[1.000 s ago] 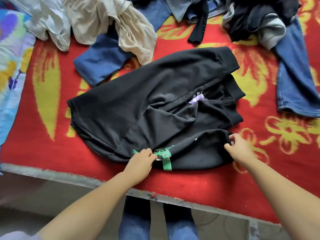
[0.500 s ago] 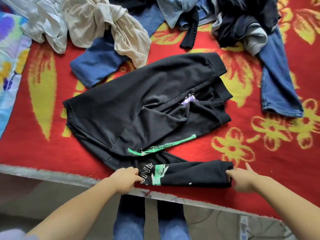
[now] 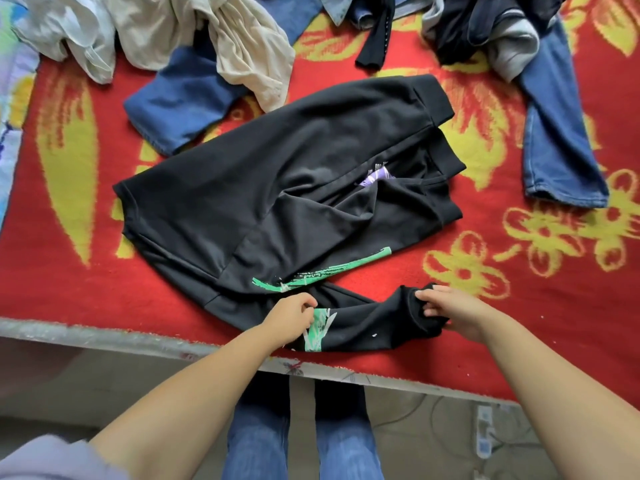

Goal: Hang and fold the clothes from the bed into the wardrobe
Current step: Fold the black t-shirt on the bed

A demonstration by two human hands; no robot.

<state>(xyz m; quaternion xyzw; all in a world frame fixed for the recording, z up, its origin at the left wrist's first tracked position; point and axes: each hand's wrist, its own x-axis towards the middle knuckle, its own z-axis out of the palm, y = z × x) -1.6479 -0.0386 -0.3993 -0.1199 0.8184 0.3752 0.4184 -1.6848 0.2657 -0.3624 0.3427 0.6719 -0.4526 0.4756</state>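
Head view: left hand (image 3: 291,315) and right hand (image 3: 450,311) pinch the black sweatshirt (image 3: 277,188) sleeve (image 3: 367,323) at the bed's (image 3: 69,299) near edge. Folding is underway. Next, lay the sleeve across the body.

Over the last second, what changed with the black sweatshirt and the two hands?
The sleeve of the black sweatshirt was pulled off the body toward the bed edge, baring the green print. The right hand, which held the cuff stretched out, has now bunched it inward. The left hand still pinches the sleeve by its print. The sweatshirt's body and the other clothes stayed put.
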